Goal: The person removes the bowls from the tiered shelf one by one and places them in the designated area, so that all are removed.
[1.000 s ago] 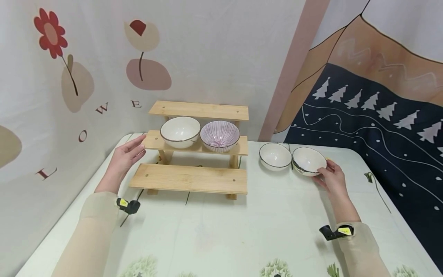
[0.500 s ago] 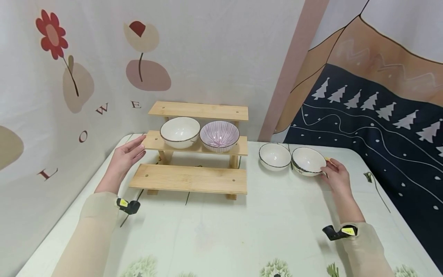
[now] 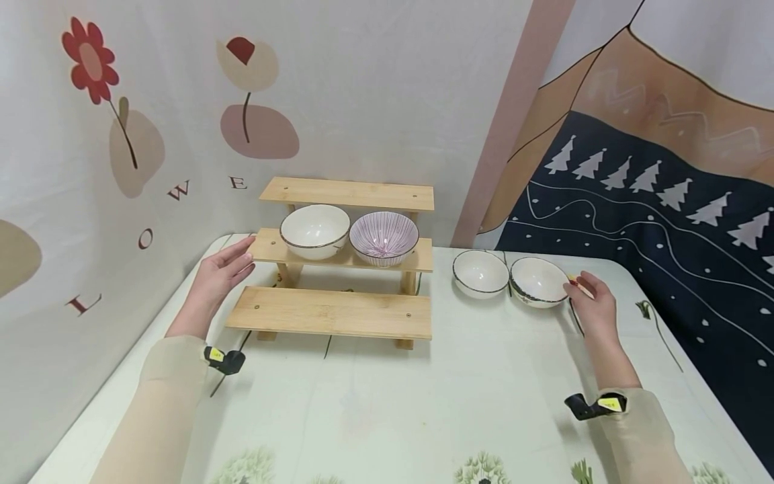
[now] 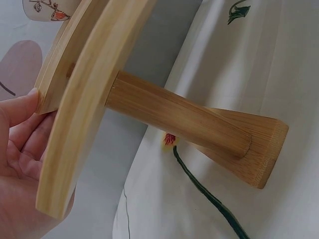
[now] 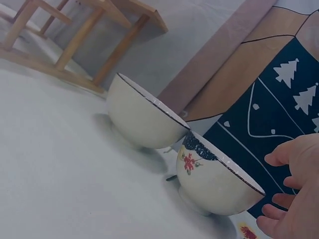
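Observation:
My right hand (image 3: 594, 306) is just right of a white bowl (image 3: 539, 282) with a dark patterned rim. In the right wrist view, red flower decoration shows on that bowl (image 5: 214, 179), and the loosely bent fingers stand apart from it. Beside it sits a second white bowl (image 3: 480, 274) with a thin dark rim. My left hand (image 3: 219, 277) has its fingertips at the left end of the middle board (image 3: 266, 247) of a three-step wooden rack. On this board stand a larger white bowl (image 3: 315, 230) and a purple-striped bowl (image 3: 384, 237).
The rack's bottom board (image 3: 329, 311) and top board (image 3: 351, 192) carry nothing. A pale cloth printed with flowers covers the table (image 3: 375, 403). Printed curtains (image 3: 387, 101) hang close behind the rack and along the left and right sides.
My right hand has let go of the right white bowl's rim and drawn back slightly to the right. The bowls stay where they were, and my left hand has not moved.

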Available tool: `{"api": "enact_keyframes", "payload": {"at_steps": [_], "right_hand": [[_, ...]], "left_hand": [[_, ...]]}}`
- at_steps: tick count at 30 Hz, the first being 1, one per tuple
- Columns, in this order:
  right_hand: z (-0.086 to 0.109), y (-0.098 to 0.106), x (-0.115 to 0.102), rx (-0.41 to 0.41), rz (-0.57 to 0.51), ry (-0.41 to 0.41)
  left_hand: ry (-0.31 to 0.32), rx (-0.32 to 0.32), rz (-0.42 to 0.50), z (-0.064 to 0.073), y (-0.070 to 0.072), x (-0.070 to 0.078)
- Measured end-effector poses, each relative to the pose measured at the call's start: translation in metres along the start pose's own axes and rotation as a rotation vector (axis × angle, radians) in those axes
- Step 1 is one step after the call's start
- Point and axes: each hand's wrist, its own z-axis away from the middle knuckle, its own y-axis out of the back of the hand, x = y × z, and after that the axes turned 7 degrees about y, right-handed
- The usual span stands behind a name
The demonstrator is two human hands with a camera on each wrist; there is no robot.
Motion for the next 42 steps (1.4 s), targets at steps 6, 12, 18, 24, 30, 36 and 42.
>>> {"api": "enact_keyframes", "payload": {"at_steps": [6,12,18,24,30,36,42], "right_hand": [[0.006,-0.001,-0.002,0.001,0.065,0.087],[0.008,-0.002,-0.005,0.02,0.079,0.109],[0.01,-0.005,-0.008,0.011,0.081,0.144],[0.013,-0.007,-0.012,0.001,0.095,0.157],[0.016,-0.009,-0.016,0.001,0.095,0.18],[0.019,-0.01,-0.019,-0.01,0.093,0.194],[0.02,-0.012,-0.021,-0.027,0.096,0.209]], "left_hand": [[-0.013,-0.004,0.03,0.0,0.0,0.0],[-0.013,-0.001,0.019,0.0,0.0,0.0],[-0.006,0.003,0.013,-0.001,0.0,0.0],[-0.005,-0.001,0.014,0.0,0.0,0.0],[-0.008,-0.004,0.024,0.0,0.0,0.0],[-0.009,-0.01,0.04,0.0,0.0,0.0],[-0.007,-0.01,0.036,-0.001,0.0,0.0]]}}
